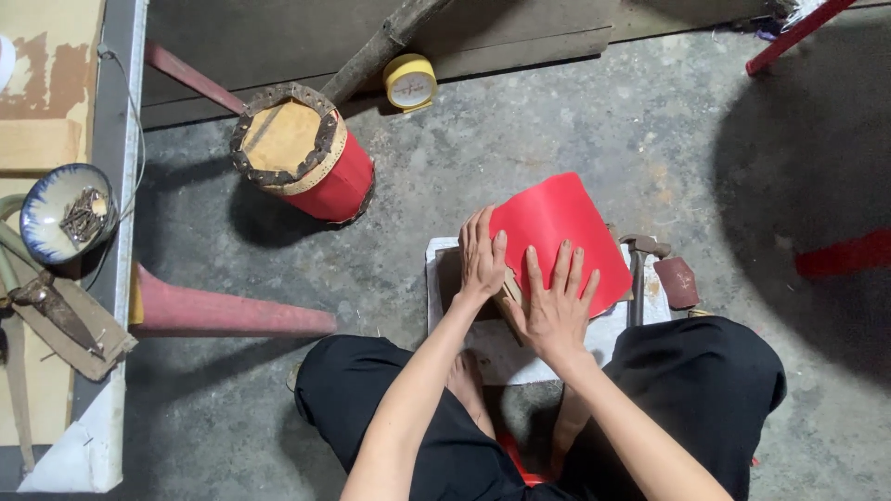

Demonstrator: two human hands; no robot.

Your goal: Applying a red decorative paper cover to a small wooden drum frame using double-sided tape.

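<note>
Red sheet (557, 237) | under both hands | left hand (483, 260), right hand (555, 311) flat, fingers spread, seemingly pressing, gripping nothing

1. Soft, even daylight fills the view; nothing is dim and nothing is blown out.
2. A large round shadow darkens the concrete floor (575, 121) at the right side.
3. The small red drum (306, 158) casts a soft shadow to its left, so light comes from the right.
4. The red sheet (557, 227) looks strongly saturated, without glare.
5. Focus is sharp at the centre; the bench (56, 306) at the left edge bends slightly from wide-lens distortion.
</note>
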